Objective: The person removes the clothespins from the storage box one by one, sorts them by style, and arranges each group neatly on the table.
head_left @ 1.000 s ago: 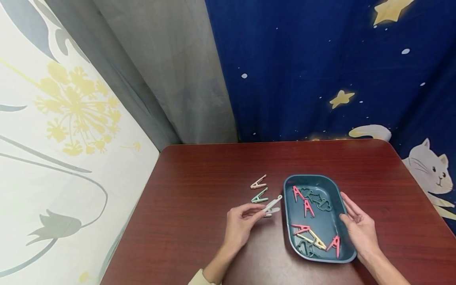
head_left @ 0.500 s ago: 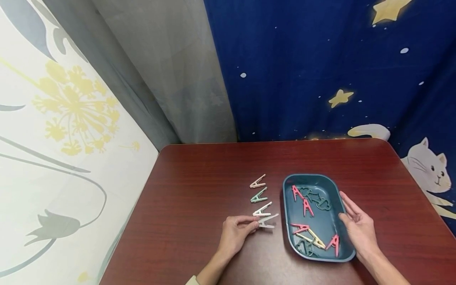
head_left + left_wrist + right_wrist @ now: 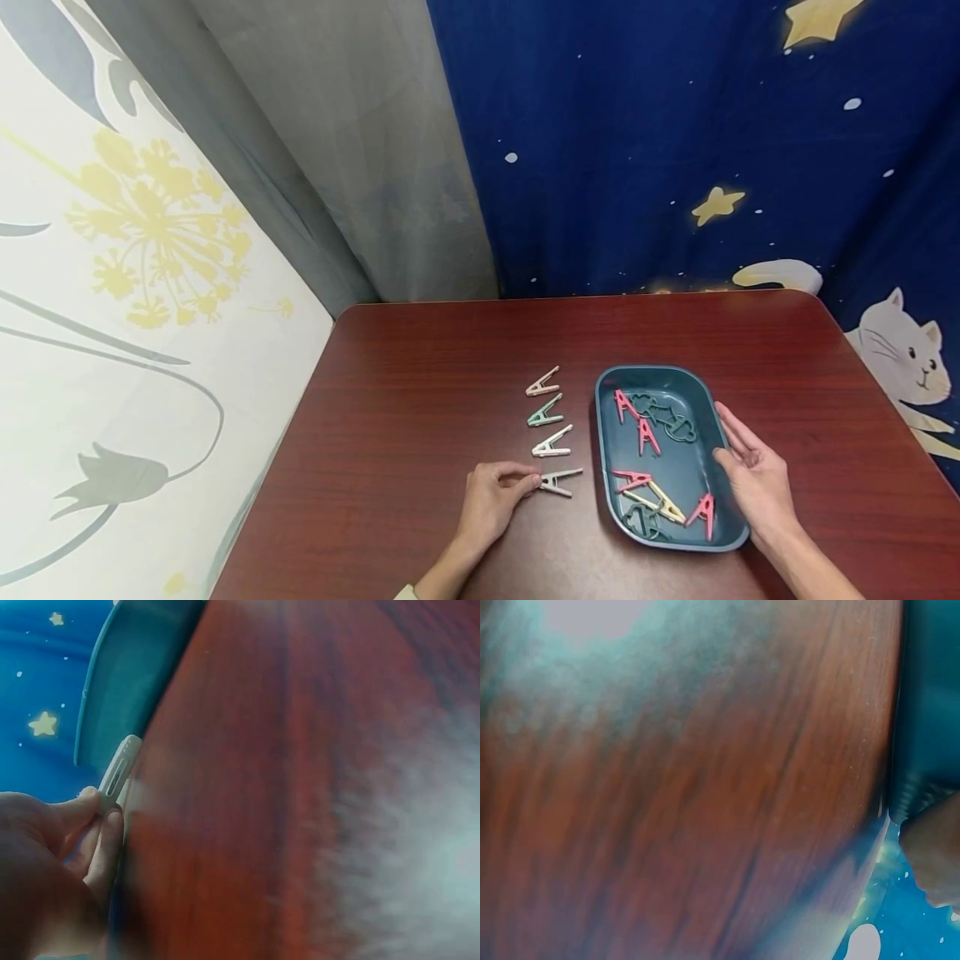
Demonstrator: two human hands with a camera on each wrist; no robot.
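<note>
My left hand (image 3: pixel 487 500) pinches one end of a greyish-white clothespin (image 3: pixel 561 482) between thumb and fingers, low at the table. The left wrist view shows the same clothespin (image 3: pixel 118 771) edge-on at the fingertips. Beyond it, a white clothespin (image 3: pixel 552 442), a green clothespin (image 3: pixel 545 411) and a beige clothespin (image 3: pixel 543 382) lie in a column. My right hand (image 3: pixel 757 479) holds the right side of a dark teal tray (image 3: pixel 731 540), thumb at the rim and fingers along the outside. In the right wrist view only part of that hand (image 3: pixel 934 851) shows against the tray wall (image 3: pixel 934 697).
Inside the tray are several pink clothespins (image 3: pixel 648 437), a yellow clothespin (image 3: pixel 667 505) and dark green outline shapes (image 3: pixel 679 430). The reddish-brown table (image 3: pixel 420 392) meets a patterned wall (image 3: pixel 247 333) at left and curtains (image 3: pixel 600 167) behind.
My left hand has brought the greyish-white clothespin down and nearer to me, below the white one, and turned it so its legs point right. The right hand and tray stay put.
</note>
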